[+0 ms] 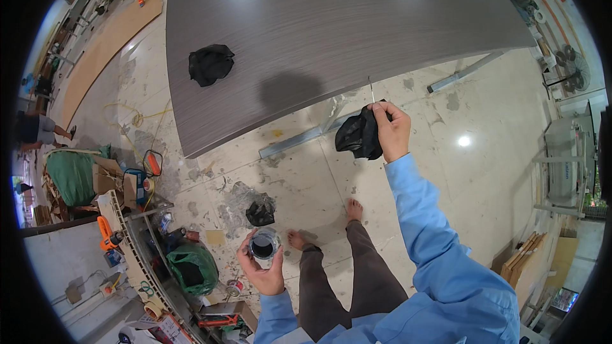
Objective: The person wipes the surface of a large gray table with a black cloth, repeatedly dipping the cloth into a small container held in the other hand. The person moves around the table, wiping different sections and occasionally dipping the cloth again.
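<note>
My left hand (268, 275) is closed around a small clear cup (261, 246) with dark liquid inside. Pinched in my right hand (393, 129) is a thin pale stick (372, 93) with a dark tip, perhaps a fine brush. A crumpled black cloth (359, 135) hangs from the same hand, below the fingertips. The stick points up toward the front edge of a large dark grey wood-grain panel (357, 32). Another bunched black cloth (211, 64) lies on the panel's left part. How the right fingers divide between stick and cloth is partly hidden.
Metal support bars (296, 143) show under the panel. A crumpled black bag (261, 212) lies on the stained tile floor near my bare feet. At left stand a cluttered tool shelf (143, 267) and a green bag (193, 269). Another person (44, 129) is at the far left.
</note>
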The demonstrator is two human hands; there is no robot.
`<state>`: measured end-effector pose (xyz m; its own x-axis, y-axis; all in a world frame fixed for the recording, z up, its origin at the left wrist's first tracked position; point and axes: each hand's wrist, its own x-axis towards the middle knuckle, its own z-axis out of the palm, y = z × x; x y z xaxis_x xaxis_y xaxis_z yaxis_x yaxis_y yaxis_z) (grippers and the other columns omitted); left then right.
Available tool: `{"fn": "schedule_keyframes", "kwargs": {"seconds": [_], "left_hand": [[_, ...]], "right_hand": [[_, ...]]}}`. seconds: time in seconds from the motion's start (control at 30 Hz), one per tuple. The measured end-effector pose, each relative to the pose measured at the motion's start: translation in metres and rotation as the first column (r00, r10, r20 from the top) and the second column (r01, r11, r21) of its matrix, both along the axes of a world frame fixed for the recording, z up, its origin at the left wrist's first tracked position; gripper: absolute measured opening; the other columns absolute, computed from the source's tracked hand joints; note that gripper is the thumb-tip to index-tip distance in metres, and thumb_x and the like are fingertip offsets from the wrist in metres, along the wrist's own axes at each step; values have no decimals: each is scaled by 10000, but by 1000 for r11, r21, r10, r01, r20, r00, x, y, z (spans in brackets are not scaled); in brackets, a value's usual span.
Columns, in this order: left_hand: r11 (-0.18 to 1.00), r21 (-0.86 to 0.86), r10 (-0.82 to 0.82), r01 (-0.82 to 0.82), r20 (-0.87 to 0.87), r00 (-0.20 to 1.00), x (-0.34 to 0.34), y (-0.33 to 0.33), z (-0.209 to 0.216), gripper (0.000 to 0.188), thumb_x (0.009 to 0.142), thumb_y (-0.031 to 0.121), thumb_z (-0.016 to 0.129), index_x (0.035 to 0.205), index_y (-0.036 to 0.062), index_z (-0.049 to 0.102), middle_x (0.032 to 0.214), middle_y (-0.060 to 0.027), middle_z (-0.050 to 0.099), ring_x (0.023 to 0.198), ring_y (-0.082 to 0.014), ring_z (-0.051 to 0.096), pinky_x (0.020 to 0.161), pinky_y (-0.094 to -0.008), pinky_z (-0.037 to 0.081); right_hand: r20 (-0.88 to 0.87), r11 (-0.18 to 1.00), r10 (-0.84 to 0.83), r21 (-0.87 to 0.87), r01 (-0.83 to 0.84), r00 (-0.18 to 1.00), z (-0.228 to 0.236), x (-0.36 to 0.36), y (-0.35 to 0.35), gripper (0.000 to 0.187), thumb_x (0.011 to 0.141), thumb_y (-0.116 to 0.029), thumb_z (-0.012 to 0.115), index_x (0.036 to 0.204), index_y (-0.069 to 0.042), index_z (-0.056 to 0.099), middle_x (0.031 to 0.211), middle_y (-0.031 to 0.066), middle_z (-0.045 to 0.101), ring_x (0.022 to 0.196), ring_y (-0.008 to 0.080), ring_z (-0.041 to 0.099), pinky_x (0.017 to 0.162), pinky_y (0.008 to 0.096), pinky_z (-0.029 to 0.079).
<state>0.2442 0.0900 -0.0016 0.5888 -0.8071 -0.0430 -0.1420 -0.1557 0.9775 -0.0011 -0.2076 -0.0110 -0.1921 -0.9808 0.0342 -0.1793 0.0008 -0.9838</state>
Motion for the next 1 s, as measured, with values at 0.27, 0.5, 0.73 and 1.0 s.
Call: {"fn": "schedule_keyframes", "kwargs": {"seconds": [0.27, 0.5, 0.73, 1.0], "left_hand": [[999, 28, 35, -34, -47, 998, 3, 1, 5, 749, 742, -31, 855, 1384, 5, 471, 1422, -201, 552, 1301, -279, 564, 1132, -396, 438], [999, 27, 24, -24, -11, 1000, 10, 4, 2, 746, 749, -26, 856, 1385, 9, 467, 1426, -201, 550, 1301, -278, 565, 1126, -395, 444], [999, 17, 49, -49, 6, 999, 19, 9, 5, 723, 752, -19, 858, 1369, 4, 482, 1421, -205, 557, 1298, -278, 569, 1120, -396, 452], [997, 39, 72, -73, 29, 997, 31, 16, 6, 725, 742, -18, 867, 1363, 3, 494, 1417, -195, 566, 1274, -270, 584, 1106, -387, 464]], "right_hand": [[-125, 991, 130, -19, -133, 984, 3, 24, 6, 179, 957, -157, 668, 926, -1, 750, 814, 85, 751, 779, 133, 678, 739, 296, 532], [-112, 972, 234, -5, -236, 966, -5, 24, 7, 158, 958, -132, 675, 926, -1, 758, 828, 68, 762, 796, 129, 686, 762, 292, 536], [-77, 999, 1, -36, -4, 997, 0, 46, 13, 168, 946, -152, 686, 930, -4, 766, 837, 56, 767, 804, 125, 689, 764, 285, 536], [-165, 996, 84, -18, -88, 983, 2, 69, 24, 144, 965, -114, 701, 962, 17, 761, 862, 33, 758, 826, 92, 666, 794, 271, 527]]}}
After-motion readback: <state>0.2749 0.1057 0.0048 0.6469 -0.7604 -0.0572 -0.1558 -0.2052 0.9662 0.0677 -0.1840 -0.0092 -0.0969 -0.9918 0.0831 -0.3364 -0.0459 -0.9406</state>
